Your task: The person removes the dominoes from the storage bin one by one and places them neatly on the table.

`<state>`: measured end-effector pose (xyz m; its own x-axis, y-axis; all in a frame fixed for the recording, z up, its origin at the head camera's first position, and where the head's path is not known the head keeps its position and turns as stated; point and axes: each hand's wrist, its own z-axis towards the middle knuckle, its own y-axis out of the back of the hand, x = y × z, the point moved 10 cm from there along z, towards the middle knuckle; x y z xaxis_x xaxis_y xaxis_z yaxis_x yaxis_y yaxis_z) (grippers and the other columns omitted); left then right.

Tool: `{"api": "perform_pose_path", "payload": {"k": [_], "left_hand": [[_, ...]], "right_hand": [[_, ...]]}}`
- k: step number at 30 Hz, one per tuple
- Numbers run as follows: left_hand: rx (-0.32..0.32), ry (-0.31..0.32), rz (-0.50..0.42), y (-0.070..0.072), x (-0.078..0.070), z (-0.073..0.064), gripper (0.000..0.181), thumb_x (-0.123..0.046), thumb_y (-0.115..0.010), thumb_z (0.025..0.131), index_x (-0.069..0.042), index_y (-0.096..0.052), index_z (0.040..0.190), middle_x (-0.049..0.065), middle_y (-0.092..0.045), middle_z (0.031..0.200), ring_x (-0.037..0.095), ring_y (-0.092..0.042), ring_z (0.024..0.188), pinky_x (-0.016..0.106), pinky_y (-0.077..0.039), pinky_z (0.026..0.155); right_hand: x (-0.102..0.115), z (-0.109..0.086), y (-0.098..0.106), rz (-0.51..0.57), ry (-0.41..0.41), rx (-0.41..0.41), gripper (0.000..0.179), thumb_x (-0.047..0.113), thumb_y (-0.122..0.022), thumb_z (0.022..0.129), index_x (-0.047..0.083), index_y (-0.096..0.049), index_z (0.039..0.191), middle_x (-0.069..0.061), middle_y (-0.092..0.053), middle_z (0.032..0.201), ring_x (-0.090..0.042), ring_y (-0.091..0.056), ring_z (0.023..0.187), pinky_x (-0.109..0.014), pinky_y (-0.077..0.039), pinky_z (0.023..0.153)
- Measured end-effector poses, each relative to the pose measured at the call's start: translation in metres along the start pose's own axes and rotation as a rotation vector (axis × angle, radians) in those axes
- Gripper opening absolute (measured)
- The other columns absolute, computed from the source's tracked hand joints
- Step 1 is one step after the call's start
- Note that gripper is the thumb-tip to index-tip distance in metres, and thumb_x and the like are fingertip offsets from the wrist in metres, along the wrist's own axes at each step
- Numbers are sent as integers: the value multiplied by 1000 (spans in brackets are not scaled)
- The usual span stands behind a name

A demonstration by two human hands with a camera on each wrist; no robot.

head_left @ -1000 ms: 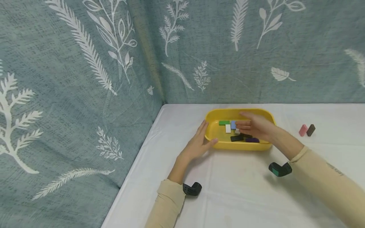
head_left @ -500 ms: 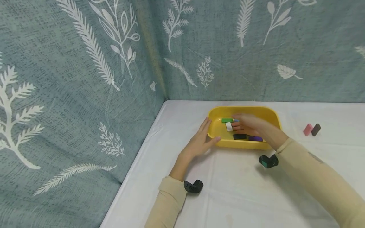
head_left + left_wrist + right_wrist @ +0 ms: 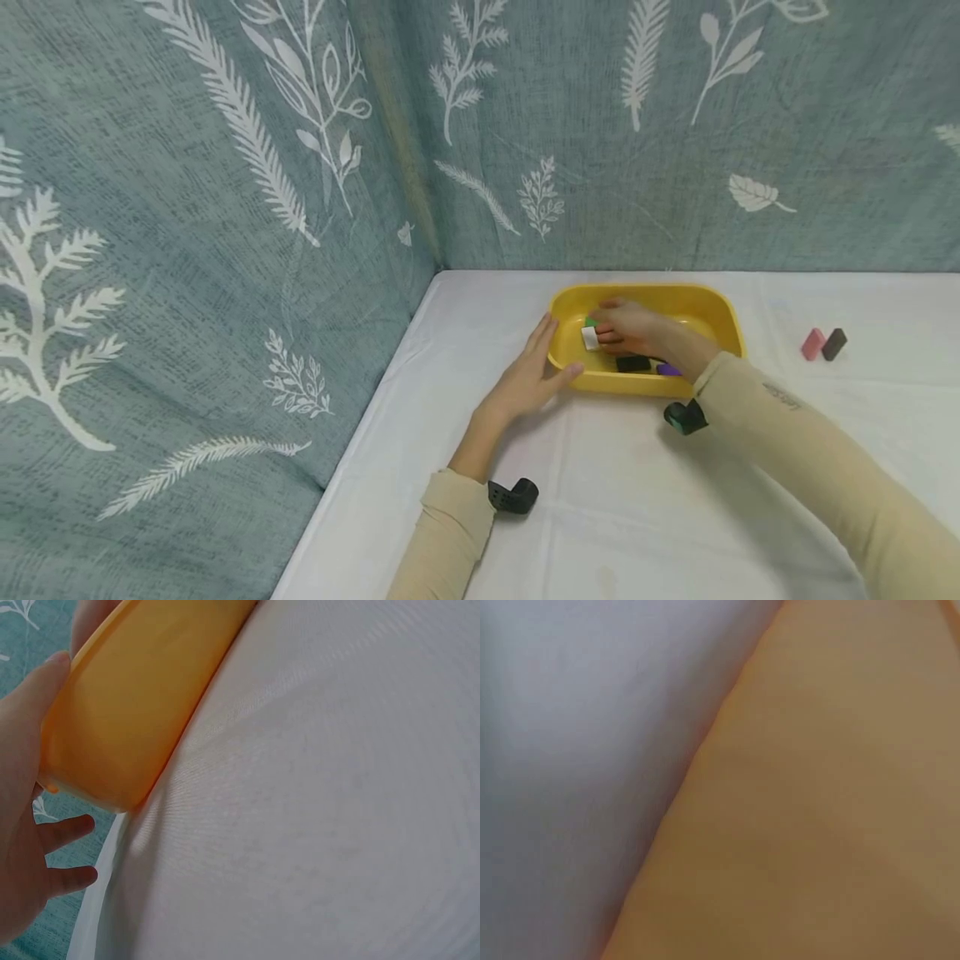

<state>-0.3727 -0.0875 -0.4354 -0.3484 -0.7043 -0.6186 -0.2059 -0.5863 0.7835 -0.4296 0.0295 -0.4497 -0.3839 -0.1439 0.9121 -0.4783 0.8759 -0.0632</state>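
A yellow tray (image 3: pixel 645 382) stands on the white-covered table. My left hand (image 3: pixel 519 385) rests at its near left corner, fingers stretched along the left side and thumb at the front rim. In the left wrist view, that hand (image 3: pixel 26 825) touches the tray (image 3: pixel 142 690) with its thumb on the rim; two fingers stand out straight. My right hand (image 3: pixel 637 327) reaches inside, fingertips bent down beside a white block (image 3: pixel 590 338) and a partly covered green block (image 3: pixel 591 322). Whether it pinches anything is hidden. Below lie a black block (image 3: pixel 633 363) and a purple block (image 3: pixel 667 369).
A pink block (image 3: pixel 812 344) and a dark brown block (image 3: pixel 834 344) stand on the table right of the tray. A patterned teal curtain (image 3: pixel 570 125) hangs behind and at the left. The right wrist view shows only tray wall (image 3: pixel 802 810) and white cloth (image 3: pixel 577 712).
My right hand has moved left and down into the tray, its fingers bending and covering the blue block and most of the green one. The white block has shifted slightly. My left hand stays put.
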Motion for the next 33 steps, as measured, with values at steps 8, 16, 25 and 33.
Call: {"api": "perform_pose_path", "payload": {"k": [8, 16, 25, 33], "left_hand": [[3, -13, 9, 1, 0, -1, 87, -59, -46, 94, -11, -7, 154, 1, 2, 160, 29, -18, 141, 48, -25, 108], [16, -5, 6, 2, 0, -3, 87, -59, -45, 94, -11, -7, 154, -2, 4, 159, 31, -20, 140, 50, -28, 107], [22, -15, 12, 2, -1, -4, 89, -63, -42, 93, -11, -5, 154, 1, 3, 159, 33, -21, 139, 52, -29, 106], [20, -12, 17, 2, 0, -4, 87, -62, -43, 93, -13, -5, 155, 1, 3, 160, 33, -22, 139, 53, -30, 105]], "right_hand": [[0, 11, -17, -13, -4, -22, 63, 15, -40, 102, -1, -4, 151, -26, -36, 127, -27, -45, 102, -37, -43, 93], [2, 18, -29, -90, 28, -48, 63, 5, -45, 99, -4, -6, 149, -12, -47, 96, -15, -49, 78, -23, -47, 71], [3, 22, -34, -138, 42, -79, 65, -1, -48, 96, -5, -9, 148, -10, -46, 90, -12, -46, 67, -19, -44, 61], [4, 20, -36, -239, 67, -120, 76, -4, -59, 88, -6, -13, 147, -27, -35, 135, -16, -49, 74, -21, -44, 64]]}}
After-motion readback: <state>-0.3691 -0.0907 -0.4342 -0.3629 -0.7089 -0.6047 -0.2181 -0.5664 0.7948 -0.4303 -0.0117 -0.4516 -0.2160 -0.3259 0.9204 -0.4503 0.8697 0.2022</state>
